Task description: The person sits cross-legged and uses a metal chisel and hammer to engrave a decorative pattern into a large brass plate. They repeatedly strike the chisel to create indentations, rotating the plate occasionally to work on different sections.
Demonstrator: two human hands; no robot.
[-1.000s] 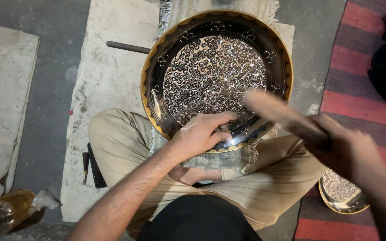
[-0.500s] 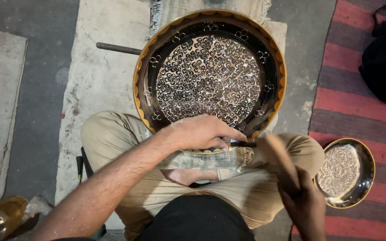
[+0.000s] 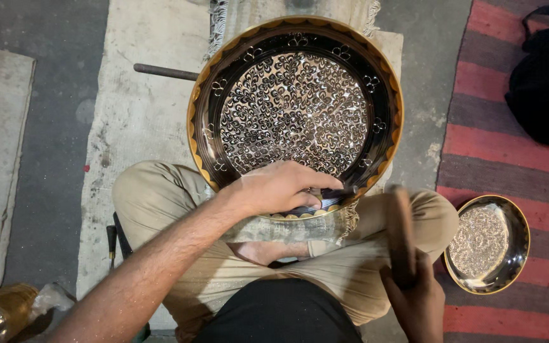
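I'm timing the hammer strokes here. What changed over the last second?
The right hand swung the mallet from over the big tray's near rim down and back to beside the right knee, its grip unchanged. The left hand stayed on the near rim, pinning the chisel. Tray, small bowl and rod stayed put.

Grey concrete floor (image 3: 52,127); pale worn mat (image 3: 135,121); red-striped rug (image 3: 509,152) at right; black bag (image 3: 544,82).
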